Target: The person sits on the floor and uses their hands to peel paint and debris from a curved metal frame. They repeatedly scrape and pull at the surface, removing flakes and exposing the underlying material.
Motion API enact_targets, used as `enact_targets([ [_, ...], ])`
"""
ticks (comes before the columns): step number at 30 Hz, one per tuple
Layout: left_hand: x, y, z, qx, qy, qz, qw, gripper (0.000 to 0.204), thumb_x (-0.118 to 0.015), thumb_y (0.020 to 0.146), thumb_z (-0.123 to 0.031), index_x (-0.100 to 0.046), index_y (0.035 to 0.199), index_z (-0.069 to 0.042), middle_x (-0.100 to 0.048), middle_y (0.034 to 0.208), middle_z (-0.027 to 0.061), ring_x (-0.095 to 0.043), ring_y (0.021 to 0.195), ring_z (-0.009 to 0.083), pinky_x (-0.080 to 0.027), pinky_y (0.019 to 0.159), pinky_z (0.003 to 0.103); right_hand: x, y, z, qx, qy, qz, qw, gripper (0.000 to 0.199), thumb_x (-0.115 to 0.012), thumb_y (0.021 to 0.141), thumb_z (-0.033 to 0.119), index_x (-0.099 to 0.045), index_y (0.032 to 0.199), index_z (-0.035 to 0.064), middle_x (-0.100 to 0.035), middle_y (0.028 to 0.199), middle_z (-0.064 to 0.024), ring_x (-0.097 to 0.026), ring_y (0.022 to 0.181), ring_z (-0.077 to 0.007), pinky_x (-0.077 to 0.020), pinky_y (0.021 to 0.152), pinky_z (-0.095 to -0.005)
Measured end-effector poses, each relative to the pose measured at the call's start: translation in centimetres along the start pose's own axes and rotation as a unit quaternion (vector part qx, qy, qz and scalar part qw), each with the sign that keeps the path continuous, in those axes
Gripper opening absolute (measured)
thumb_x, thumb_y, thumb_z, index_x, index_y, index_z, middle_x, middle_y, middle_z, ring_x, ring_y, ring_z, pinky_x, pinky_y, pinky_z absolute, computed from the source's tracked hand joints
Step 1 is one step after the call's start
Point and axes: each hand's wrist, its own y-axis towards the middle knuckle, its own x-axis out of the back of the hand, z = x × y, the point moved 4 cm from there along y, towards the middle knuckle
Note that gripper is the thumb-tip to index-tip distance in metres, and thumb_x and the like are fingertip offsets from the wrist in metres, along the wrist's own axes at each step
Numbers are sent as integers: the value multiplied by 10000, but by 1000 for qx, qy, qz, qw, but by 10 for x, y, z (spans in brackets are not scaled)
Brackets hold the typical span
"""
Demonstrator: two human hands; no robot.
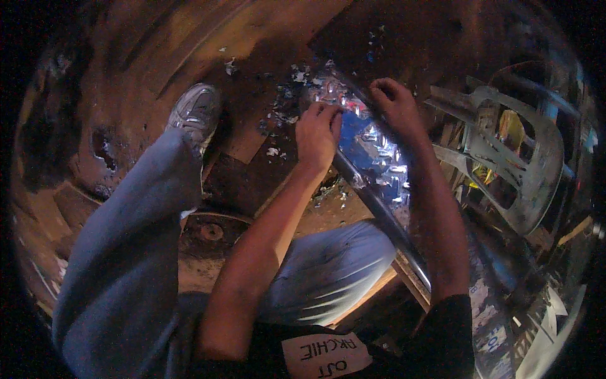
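A long metal channel (353,180) with dark raised edges runs diagonally in front of me, from the upper middle down toward my lower right. Torn blue and silver film (377,148) covers its shiny inner face in ragged patches. My left hand (317,136) rests at the channel's left edge, fingers bent and pressed together; whatever they pinch is too small to make out. Over the right edge is my right hand (398,107), its fingers curled toward the thumb. Any thing inside that curl is hidden.
Small film scraps (278,120) litter the brown, stained floor left of the channel. A grey-green plastic chair (530,161) lies among clutter on the right. My shoe (194,110) stands at upper left, and my bent knee is beside the channel. A round rusty part (211,232) sits between my legs.
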Motion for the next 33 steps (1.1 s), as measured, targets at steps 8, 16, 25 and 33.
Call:
enact_targets([
  [8, 3, -9, -8, -35, 52, -13, 998, 164, -624, 804, -116, -648, 957, -60, -600, 965, 110, -557, 838, 316, -443, 734, 427, -3, 7, -4, -15, 33, 6, 999, 223, -608, 887, 186, -620, 1021, 8, -636, 928, -49, -566, 847, -119, -453, 762, -267],
  [16, -4, -14, -15, -20, 101, 7, 995, 224, -604, 821, -116, -613, 1025, -25, -592, 974, 163, -555, 882, 360, -445, 774, 456, -2, 6, 4, -20, 34, 16, 999, 244, -620, 866, 228, -651, 1004, 30, -669, 910, -71, -604, 833, -150, -479, 772, -305],
  [25, -5, -18, -5, 53, 4, -34, 998, 206, -587, 830, -104, -625, 1018, -29, -568, 965, 146, -552, 912, 353, -431, 791, 442, -3, 5, -3, -10, 51, 2, 999, 239, -618, 869, 231, -659, 988, 27, -681, 904, -88, -622, 821, -168, -492, 767, -316],
  [33, 1, -14, -13, 15, 52, 3, 999, 242, -577, 824, -98, -640, 1053, -56, -582, 1013, 153, -552, 912, 347, -434, 802, 440, -5, 9, 0, -30, 49, 1, 998, 231, -626, 859, 220, -649, 978, 23, -666, 898, -80, -606, 820, -152, -481, 752, -309],
])
